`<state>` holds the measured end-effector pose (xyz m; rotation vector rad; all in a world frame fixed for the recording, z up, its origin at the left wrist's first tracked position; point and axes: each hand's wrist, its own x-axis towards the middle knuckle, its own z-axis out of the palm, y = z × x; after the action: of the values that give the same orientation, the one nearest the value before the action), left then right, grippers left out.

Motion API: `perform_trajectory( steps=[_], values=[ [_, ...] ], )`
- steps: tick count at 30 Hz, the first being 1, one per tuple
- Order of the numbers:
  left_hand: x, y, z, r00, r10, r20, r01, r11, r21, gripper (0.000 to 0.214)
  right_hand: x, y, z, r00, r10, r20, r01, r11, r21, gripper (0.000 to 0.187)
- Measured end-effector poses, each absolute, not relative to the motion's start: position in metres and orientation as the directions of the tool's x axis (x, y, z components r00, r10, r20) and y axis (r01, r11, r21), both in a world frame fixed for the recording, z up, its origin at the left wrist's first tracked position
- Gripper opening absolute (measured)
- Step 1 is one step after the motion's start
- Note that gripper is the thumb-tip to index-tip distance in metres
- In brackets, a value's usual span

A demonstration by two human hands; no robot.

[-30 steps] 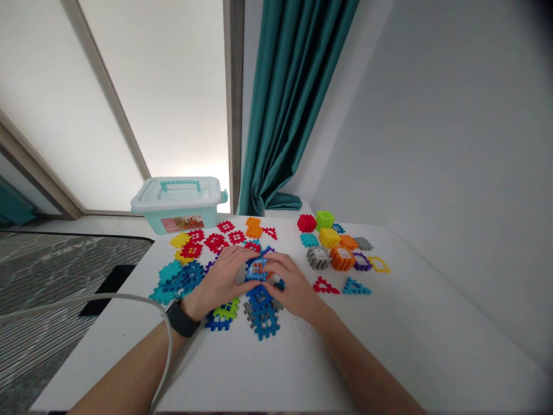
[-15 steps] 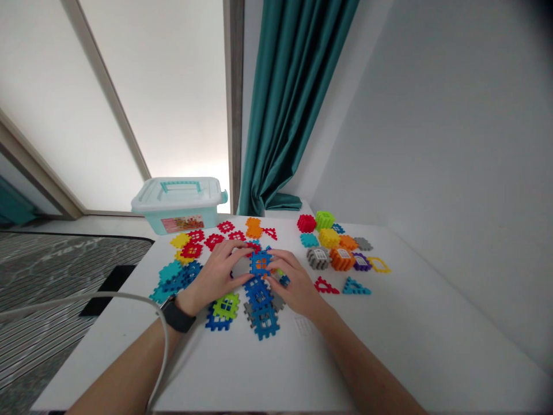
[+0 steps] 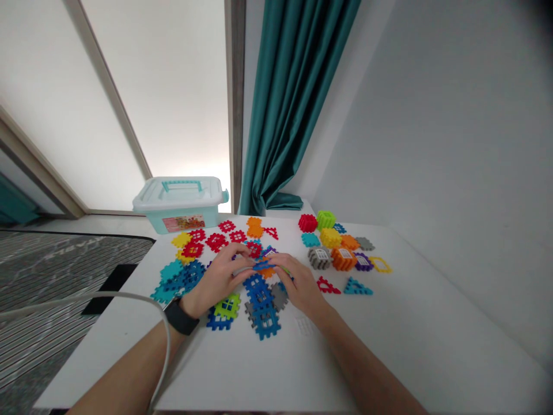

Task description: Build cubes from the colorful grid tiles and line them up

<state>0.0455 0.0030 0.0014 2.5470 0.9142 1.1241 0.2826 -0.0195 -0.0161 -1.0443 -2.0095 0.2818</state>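
Between my two hands a blue window-style building tile is held up, seen nearly edge-on. My left hand pinches its left edge with thumb and fingers. On the opposite edge, the fingers of my right hand close on the same tile. Just below lie joined blue tiles, overlapping grey tiles. Left of these, a lime green tile rests on a dark blue tile. An orange tile shows partly beneath the held one.
A lidded storage box stands at the back left. Red tiles and blue tiles lie to the left. Stacked tiles, including an orange stack, stand at the right. A white cable crosses over my left forearm.
The held blue tile has tipped from facing me to nearly edge-on. My fingers have shifted slightly with it, and both hands keep their grip.
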Motion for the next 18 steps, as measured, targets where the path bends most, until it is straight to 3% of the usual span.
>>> perform_trajectory(
  steps=[11, 18],
  values=[
    [0.0531, 0.0082, 0.005, 0.419, 0.807, 0.416, 0.346, -0.565, 0.749, 0.02, 0.28, -0.023, -0.0131, -0.305, 0.804, 0.51, 0.604, 0.577, -0.55, 0.029],
    [0.051, 0.0115, 0.0012, 0.412, 0.836, 0.363, 0.31, -0.503, 0.807, 0.027, 0.2802, -0.0237, -0.0104, -0.337, 0.776, 0.534, 0.57, 0.619, -0.54, 0.031]
  ],
)
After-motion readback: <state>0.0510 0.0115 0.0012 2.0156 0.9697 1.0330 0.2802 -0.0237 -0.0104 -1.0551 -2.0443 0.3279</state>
